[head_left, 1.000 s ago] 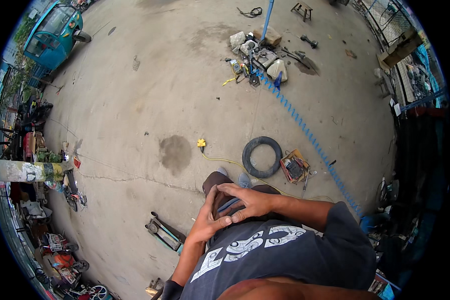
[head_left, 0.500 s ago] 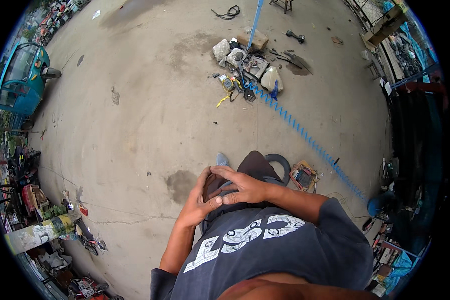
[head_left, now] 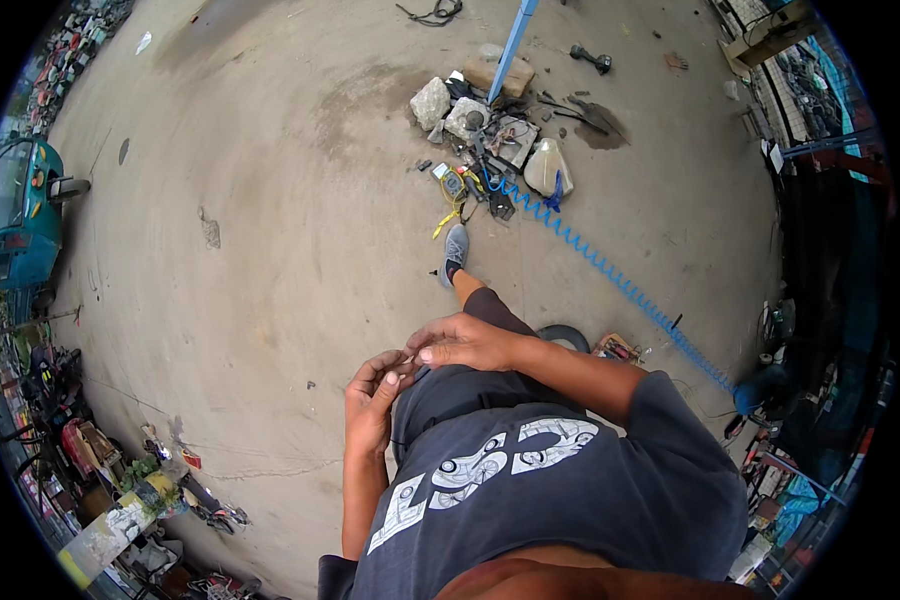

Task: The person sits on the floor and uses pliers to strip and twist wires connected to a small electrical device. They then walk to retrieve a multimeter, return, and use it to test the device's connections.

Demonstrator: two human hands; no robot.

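Observation:
In front of my waist, the two hands meet at the fingertips. My left hand point(head_left: 374, 392) is loosely bent, its thumb standing apart from the fingers. From the right, my right hand point(head_left: 470, 342) reaches across with its fingers stretched toward the left fingertips and its thumb pointing left. I see nothing held in either hand, though the spot where the fingertips meet is partly hidden. Just under the hands is my dark T-shirt point(head_left: 515, 465). My foot in a grey shoe point(head_left: 456, 248) is stretched forward on the concrete.
Ahead, stones point(head_left: 431, 103), loose tools and a yellow-corded meter point(head_left: 453, 185) surround a blue pole point(head_left: 511, 50). A coiled blue hose point(head_left: 620, 277) runs to the right. A black tyre point(head_left: 567, 336) lies near my leg. A teal vehicle point(head_left: 25, 215) stands far left.
My grey-shoed foot has swung forward, and the ground pile is nearer. My hands have shifted a little left and up, their fingers less interlaced and the left hand turned more upright.

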